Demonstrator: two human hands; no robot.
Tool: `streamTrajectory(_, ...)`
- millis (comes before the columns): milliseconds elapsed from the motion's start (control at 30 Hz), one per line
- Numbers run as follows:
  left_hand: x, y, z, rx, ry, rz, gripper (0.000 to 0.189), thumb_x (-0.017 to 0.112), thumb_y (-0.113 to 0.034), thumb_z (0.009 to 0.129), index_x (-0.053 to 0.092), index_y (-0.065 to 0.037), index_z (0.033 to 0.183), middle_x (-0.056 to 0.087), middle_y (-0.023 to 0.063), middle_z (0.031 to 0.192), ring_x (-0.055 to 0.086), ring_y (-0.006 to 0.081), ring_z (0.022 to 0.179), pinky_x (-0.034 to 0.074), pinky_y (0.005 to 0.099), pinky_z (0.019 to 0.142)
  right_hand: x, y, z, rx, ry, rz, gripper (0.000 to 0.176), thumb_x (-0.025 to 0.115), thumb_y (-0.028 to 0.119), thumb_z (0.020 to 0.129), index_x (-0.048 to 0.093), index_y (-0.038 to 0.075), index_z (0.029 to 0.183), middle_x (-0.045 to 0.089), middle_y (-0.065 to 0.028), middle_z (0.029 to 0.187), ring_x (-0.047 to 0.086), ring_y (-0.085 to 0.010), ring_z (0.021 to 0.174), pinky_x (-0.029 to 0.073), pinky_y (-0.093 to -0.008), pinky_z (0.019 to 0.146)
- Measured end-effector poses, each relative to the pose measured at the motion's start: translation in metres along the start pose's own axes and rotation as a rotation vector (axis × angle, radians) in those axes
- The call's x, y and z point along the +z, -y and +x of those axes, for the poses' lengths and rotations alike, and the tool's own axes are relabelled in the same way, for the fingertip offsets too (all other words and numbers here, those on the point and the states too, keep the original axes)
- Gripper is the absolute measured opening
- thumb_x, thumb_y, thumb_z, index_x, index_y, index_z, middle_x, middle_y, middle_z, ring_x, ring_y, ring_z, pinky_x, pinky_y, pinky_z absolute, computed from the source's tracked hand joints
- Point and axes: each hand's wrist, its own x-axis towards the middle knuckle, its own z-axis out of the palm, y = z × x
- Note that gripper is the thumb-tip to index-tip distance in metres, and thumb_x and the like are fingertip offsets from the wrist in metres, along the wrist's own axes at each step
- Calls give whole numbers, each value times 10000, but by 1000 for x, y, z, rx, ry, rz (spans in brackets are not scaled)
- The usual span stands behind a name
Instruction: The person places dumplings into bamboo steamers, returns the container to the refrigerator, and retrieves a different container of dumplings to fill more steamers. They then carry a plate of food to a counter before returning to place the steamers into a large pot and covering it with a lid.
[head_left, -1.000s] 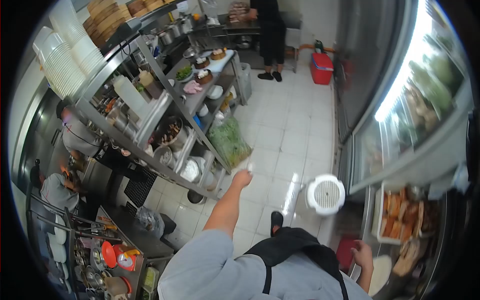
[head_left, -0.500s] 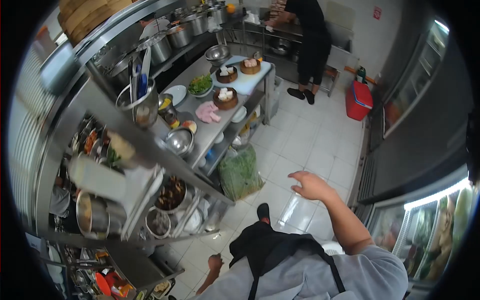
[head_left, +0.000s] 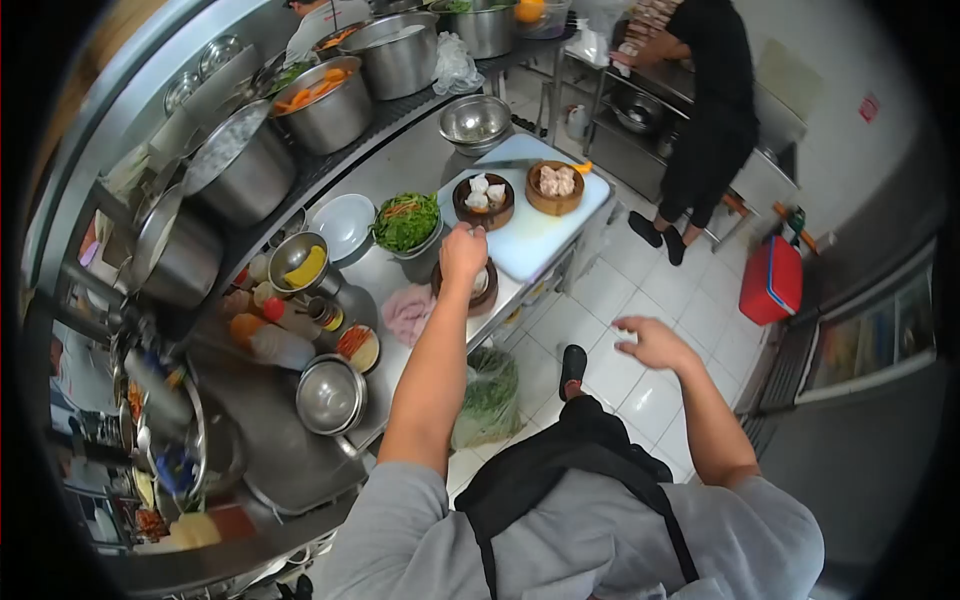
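View: head camera, looking down over the person's own shoulders.
Left hand (head_left: 463,255): arm stretched forward, fingers curled down onto the near bamboo steamer basket (head_left: 466,290) at the bench (head_left: 415,160) edge; back of hand faces the camera, so I cannot tell whether it actually grips the rim.
Right hand (head_left: 650,343): open, fingers spread, held out over the tiled floor (head_left: 640,290), touching nothing.
Change, left: half a second ago this hand hung low at the person's side, well below the bench top; it has since come up and across to the basket.
Change, right: roughly the same raised, empty pose as half a second ago.
Change, view: a second ago the head faced the lit display fridge; it has now swung round to the bench.
Reading: the work in hand has shifted from the fridge side to the near steamer basket.
Beyond left hand: white cutting board (head_left: 530,245) carrying two more steamer baskets, one with pale dumplings (head_left: 483,198), one just beside it (head_left: 555,187).
Left of left hand: bowl of greens (head_left: 405,222), white plate (head_left: 342,225).
Below left forearm: pink cloth (head_left: 408,312).
Beyond right hand: co-worker in black (head_left: 710,110), red cool box (head_left: 772,280).
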Motion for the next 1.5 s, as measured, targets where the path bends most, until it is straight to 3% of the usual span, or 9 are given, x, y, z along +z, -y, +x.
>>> streamTrajectory(167, 83, 35, 99, -407, 103, 10, 499, 519, -368, 864, 670, 95, 970, 648, 337, 1042, 621, 450, 1055, 466, 494, 948, -101, -57, 213, -98, -152, 26, 329, 633, 201, 855, 637, 7, 1120, 679, -212, 1019, 651, -354, 956, 513, -420, 838)
streamTrajectory(400, 120, 21, 101, -747, -154, -279, 423, 549, -325, 855, 652, 86, 868, 661, 208, 646, 682, 301, 566, 552, 407, 649, -140, -138, 426, -67, -165, -99, 315, 500, 229, 958, 621, 13, 1153, 696, -213, 970, 687, -347, 844, 538, -422, 768)
streamTrajectory(533, 123, -3, 99, -879, -216, -270, 455, 550, -372, 850, 661, 67, 893, 667, 214, 664, 690, 317, 604, 552, 413, 691, -140, -145, 438, 34, 243, 302, 332, 464, 232, 986, 584, -15, 1172, 684, -134, 828, 671, -201, 645, 539, -348, 617)
streamTrajectory(633, 137, 0, 100, -808, -244, 55, 530, 525, -412, 858, 673, 80, 989, 651, 355, 932, 633, 499, 957, 486, 510, 899, -133, -152, 443, -44, 327, 341, 325, 446, 212, 993, 553, -36, 1174, 666, -131, 779, 650, -212, 593, 529, -345, 600)
streamTrajectory(767, 129, -9, 109, -826, -271, 134, 484, 528, -363, 864, 681, 93, 923, 652, 349, 918, 637, 501, 938, 489, 509, 902, -130, -149, 451, -95, 424, 316, 291, 440, 185, 988, 536, -60, 1111, 677, -146, 766, 665, -218, 608, 528, -354, 612)
streamTrajectory(1100, 61, -80, 133, -668, -127, 295, 432, 532, -303, 872, 679, 97, 806, 659, 324, 825, 669, 455, 861, 519, 489, 851, -117, -137, 450, -284, 542, 261, 347, 525, 210, 923, 565, -54, 1145, 696, -172, 788, 698, -282, 727, 538, -392, 698)
streamTrajectory(1267, 105, -98, 130, -670, 59, 167, 470, 474, -306, 890, 666, 26, 619, 629, 174, 541, 695, 358, 691, 545, 417, 831, -153, -117, 468, -534, 263, 160, 347, 560, 183, 899, 579, 23, 1207, 703, -189, 940, 671, -365, 904, 517, -436, 833)
streamTrajectory(1400, 129, -119, 126, -674, 55, 201, 435, 563, -305, 860, 675, 115, 868, 642, 360, 887, 646, 490, 904, 513, 500, 878, -166, -101, 475, -604, 311, 278, 369, 565, 148, 890, 567, 40, 1242, 674, -218, 1075, 650, -385, 969, 502, -441, 890)
streamTrajectory(1500, 133, -130, 121, -648, 22, 290, 437, 555, -306, 865, 675, 115, 866, 641, 363, 865, 646, 493, 897, 513, 499, 878, -165, -94, 474, -681, 314, 230, 380, 557, 120, 878, 560, 32, 1247, 655, -220, 1118, 638, -390, 992, 503, -442, 879)
